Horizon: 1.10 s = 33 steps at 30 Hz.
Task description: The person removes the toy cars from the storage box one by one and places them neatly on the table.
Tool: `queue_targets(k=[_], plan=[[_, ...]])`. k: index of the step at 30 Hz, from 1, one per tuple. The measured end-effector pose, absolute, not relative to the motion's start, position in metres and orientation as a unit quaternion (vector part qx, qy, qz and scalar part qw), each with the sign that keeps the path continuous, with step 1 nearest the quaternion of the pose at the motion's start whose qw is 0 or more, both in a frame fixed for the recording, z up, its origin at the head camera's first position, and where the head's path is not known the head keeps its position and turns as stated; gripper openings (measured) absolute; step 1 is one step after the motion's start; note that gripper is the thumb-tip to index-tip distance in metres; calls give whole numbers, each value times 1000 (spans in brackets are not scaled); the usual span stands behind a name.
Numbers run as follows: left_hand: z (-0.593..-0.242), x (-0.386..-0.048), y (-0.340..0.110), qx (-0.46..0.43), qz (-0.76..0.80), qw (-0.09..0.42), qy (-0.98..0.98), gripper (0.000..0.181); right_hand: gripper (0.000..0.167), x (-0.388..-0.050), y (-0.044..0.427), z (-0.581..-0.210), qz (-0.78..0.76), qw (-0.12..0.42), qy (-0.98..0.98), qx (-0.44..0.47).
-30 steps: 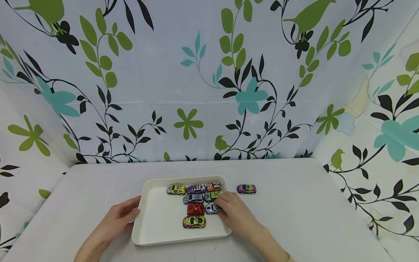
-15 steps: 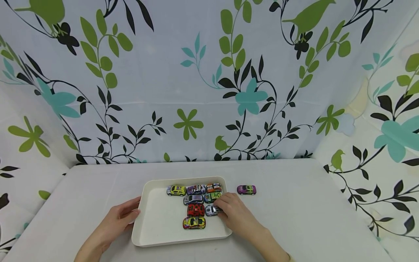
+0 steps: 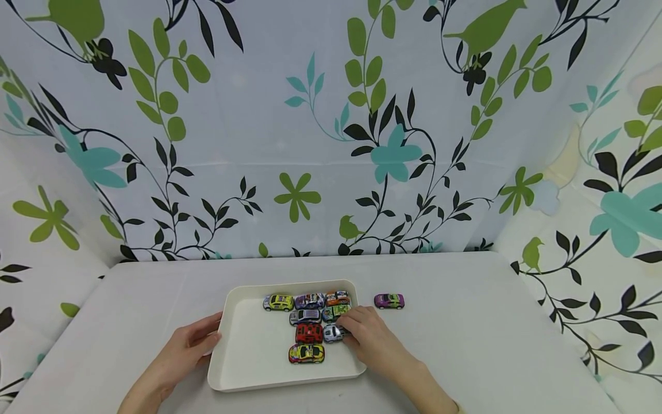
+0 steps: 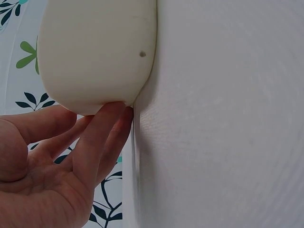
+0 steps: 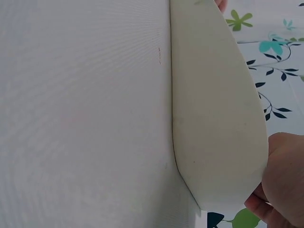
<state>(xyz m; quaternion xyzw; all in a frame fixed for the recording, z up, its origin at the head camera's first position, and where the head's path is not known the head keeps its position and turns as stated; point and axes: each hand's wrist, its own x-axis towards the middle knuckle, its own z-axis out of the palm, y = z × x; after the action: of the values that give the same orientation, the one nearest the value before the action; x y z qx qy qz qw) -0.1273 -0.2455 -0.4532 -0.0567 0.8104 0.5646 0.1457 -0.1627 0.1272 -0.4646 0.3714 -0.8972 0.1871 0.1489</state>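
Observation:
My left hand [image 3: 186,348] holds the left end of a white tray [image 3: 248,345]; in the left wrist view its fingers [image 4: 95,142] touch the tray's outer wall. Inside the tray, my right hand [image 3: 374,339] reaches over the right rim and pinches a silver toy car [image 3: 333,332], partly hidden by the fingers. That car sits beside a red toy car [image 3: 308,333], just below a green one [image 3: 335,312]. The right wrist view shows mostly the tray's outer wall [image 5: 213,104], with the right hand at its rim and the car hidden.
Other toy cars in the tray are yellow [image 3: 278,302], purple-white [image 3: 310,301], orange [image 3: 338,297], grey [image 3: 305,316] and yellow-red [image 3: 306,353]. A purple toy car [image 3: 389,301] lies on the white table [image 3: 455,333], right of the tray. Leaf-patterned cloth [image 3: 248,115] surrounds the table.

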Motion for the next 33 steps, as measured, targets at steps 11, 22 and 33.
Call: queue_targets(k=[11, 22, 33], plan=[[-454, -126, -246, -54, 565, 144, 810, 56, 26, -163, 130, -462, 201, 162, -885, 388], [-453, -127, -245, -58, 560, 146, 814, 56, 30, -163, 138, -445, 206, 171, -889, 371], [-452, -126, -246, -49, 564, 146, 812, 56, 32, -171, 152, -438, 209, 198, -886, 364]])
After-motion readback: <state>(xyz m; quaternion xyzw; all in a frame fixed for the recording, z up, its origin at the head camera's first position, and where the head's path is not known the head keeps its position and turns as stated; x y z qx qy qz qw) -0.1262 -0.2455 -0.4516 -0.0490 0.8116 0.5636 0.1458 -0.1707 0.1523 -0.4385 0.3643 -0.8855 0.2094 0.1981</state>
